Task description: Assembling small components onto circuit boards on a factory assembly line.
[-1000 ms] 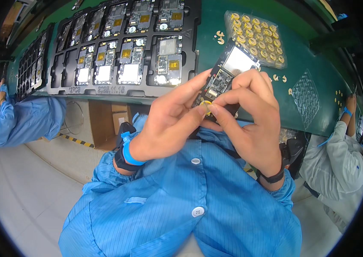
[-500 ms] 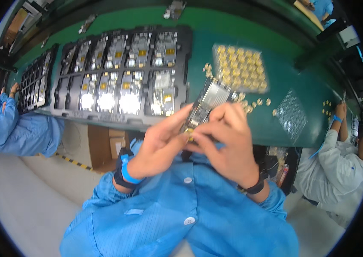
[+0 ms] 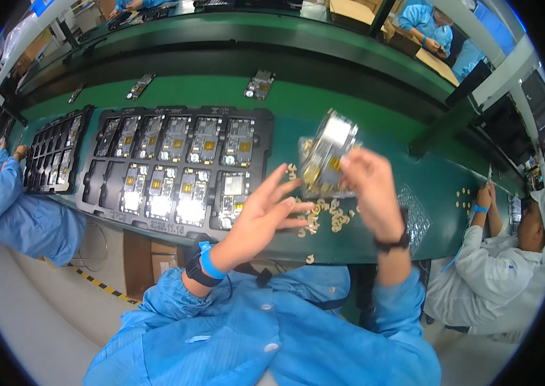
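Note:
My right hand [image 3: 373, 186] pinches the lower end of a circuit board [image 3: 337, 133], which has a silver shield and a gold-yellow patch. The board is lifted above a clear tray [image 3: 311, 191] of gold-coloured round pieces and hides most of it. My left hand [image 3: 253, 225] is open, fingers spread and nothing in them, its fingertips close to several loose gold-coloured pieces [image 3: 335, 219] on the green mat. Left of that hand lies a black tray [image 3: 114, 175] holding circuit boards in two rows, with some pockets vacant at its near left.
A clear bubbled plastic sheet [image 3: 417, 225] lies right of the loose pieces. Single boards [image 3: 259, 85] sit on the green strip behind. Another black tray [image 3: 37, 164] stands farther left. Co-workers sit on the left [image 3: 21, 206], the right [image 3: 488, 257] and across the bench.
My right hand has carried the board away from my body, up and to the right. My left hand has let go of it and opened. The view now takes in more of the far side.

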The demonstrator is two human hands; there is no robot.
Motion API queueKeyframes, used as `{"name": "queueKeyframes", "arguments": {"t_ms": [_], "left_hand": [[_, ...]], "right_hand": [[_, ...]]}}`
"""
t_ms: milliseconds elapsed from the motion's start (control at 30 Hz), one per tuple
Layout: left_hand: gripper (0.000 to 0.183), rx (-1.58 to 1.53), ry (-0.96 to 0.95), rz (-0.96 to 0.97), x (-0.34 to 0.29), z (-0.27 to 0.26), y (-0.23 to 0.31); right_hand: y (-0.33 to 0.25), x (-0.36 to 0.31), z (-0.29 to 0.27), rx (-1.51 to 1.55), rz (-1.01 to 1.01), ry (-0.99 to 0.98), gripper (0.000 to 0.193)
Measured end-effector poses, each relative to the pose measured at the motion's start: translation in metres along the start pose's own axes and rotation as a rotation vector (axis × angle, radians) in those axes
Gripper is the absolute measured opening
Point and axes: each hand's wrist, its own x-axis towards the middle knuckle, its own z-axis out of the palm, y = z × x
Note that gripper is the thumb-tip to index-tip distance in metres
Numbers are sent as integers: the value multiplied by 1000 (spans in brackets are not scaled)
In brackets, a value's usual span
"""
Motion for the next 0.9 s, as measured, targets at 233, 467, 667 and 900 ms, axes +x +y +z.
{"name": "queueKeyframes", "arguments": {"t_ms": [233, 467, 667, 900], "left_hand": [[45, 245, 35, -79, -9, -20, 8], [28, 224, 183, -48, -45, -53, 19], [24, 208, 171, -35, -41, -68, 21], [22, 176, 189, -25, -55, -69, 17]], "right_hand": [[54, 232, -168, -300, 318, 151, 13], [47, 251, -114, -1442, -105, 439, 25], [68, 292, 79, -1147, -98, 71, 60], [74, 307, 107, -825, 84, 225, 57]]}}
